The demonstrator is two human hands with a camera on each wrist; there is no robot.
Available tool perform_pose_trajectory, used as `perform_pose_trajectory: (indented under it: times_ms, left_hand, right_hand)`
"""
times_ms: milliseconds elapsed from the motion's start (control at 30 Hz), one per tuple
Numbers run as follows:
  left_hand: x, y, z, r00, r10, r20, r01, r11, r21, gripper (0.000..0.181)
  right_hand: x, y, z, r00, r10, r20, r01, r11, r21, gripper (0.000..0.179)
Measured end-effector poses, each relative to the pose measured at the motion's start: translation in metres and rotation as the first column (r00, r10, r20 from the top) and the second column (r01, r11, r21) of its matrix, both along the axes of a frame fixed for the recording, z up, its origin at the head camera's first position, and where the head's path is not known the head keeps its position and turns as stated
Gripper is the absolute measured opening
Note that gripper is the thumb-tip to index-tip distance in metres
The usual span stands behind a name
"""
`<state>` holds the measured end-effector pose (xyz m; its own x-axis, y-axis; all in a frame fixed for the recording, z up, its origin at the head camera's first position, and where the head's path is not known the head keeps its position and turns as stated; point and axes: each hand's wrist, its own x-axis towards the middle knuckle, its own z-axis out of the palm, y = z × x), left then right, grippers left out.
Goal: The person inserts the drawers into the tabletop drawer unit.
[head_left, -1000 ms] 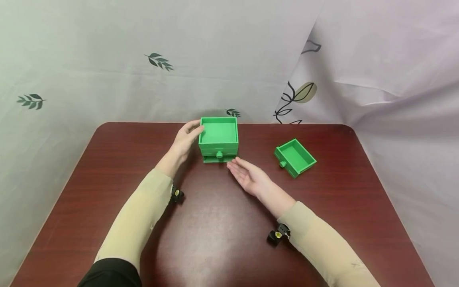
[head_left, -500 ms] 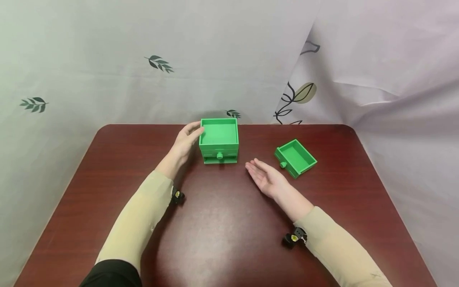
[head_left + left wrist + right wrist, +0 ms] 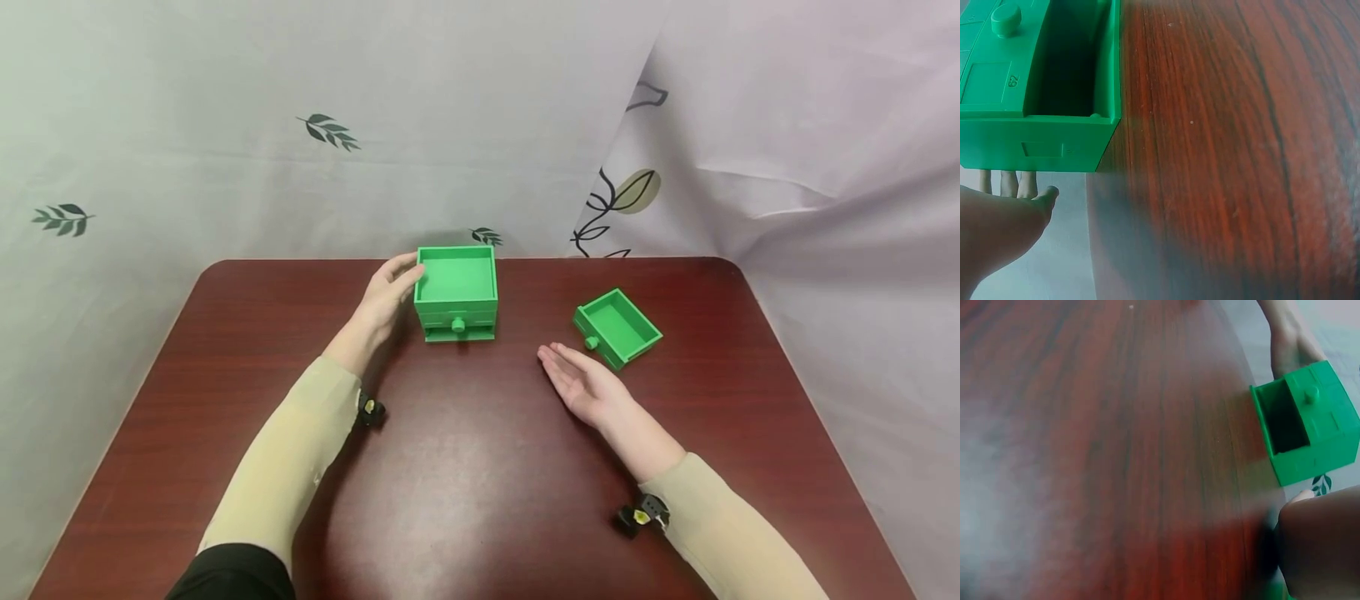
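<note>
A small green cabinet [image 3: 459,310] stands near the table's back edge, with a recessed top and a knobbed upper drawer pushed in. Below that drawer is an open slot, seen dark inside in the left wrist view. My left hand [image 3: 382,296] rests on the cabinet's left side, fingers nearly straight, thumb tip at the top rim. To the right lies a loose green drawer [image 3: 602,353], turned at an angle, its round knob facing front left. My right hand [image 3: 588,392] holds nothing; it is just in front of that drawer, palm turned inward and fingers extended.
The dark red wooden table [image 3: 450,467] reaches back to a pale leaf-printed cloth [image 3: 450,125]. Black wrist cameras, such as the right one [image 3: 637,517], hang from both light sleeves.
My right hand has drawn away from the cabinet's lower right corner, moving right and toward me to the front of the loose drawer. The left hand and cabinet have stayed put.
</note>
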<state>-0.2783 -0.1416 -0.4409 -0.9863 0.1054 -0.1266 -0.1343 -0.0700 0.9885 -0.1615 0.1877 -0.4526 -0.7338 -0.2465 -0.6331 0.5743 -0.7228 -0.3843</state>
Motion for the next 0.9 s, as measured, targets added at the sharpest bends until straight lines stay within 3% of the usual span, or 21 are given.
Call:
perform_pose_trajectory:
  times_ms: [233,300,467,567,667,900]
  left_hand:
    - [0.0,0.001,0.0,1.0,0.008,-0.006,-0.008,1.0,0.026,0.056]
    - [0.0,0.001,0.0,1.0,0.007,-0.007,-0.007,1.0,0.027,0.056]
    - [0.0,0.001,0.0,1.0,0.005,0.007,-0.005,1.0,0.017,0.057]
    - [0.001,0.001,0.0,1.0,0.004,0.012,-0.004,1.0,0.018,0.058]
    - [0.001,0.001,0.001,1.0,0.004,0.009,-0.004,1.0,0.031,0.058]
    - [0.001,0.003,0.001,1.0,0.013,0.015,-0.014,0.999,0.052,0.058]
  right_hand:
    - [0.009,0.011,0.003,0.998,-0.061,0.029,0.062,0.997,-0.038,0.018]
    - [0.01,0.013,0.004,0.995,-0.086,0.044,0.088,0.995,-0.042,0.017]
    - [0.008,0.02,0.005,0.984,-0.159,0.084,0.163,0.986,-0.044,0.031]
    - [0.006,0.022,0.005,0.973,-0.204,0.105,0.21,0.977,-0.05,0.028]
    - [0.004,0.022,0.005,0.966,-0.232,0.116,0.24,0.969,-0.056,0.026]
    - [0.0,0.02,0.002,0.953,-0.275,0.129,0.289,0.951,-0.108,0.042]
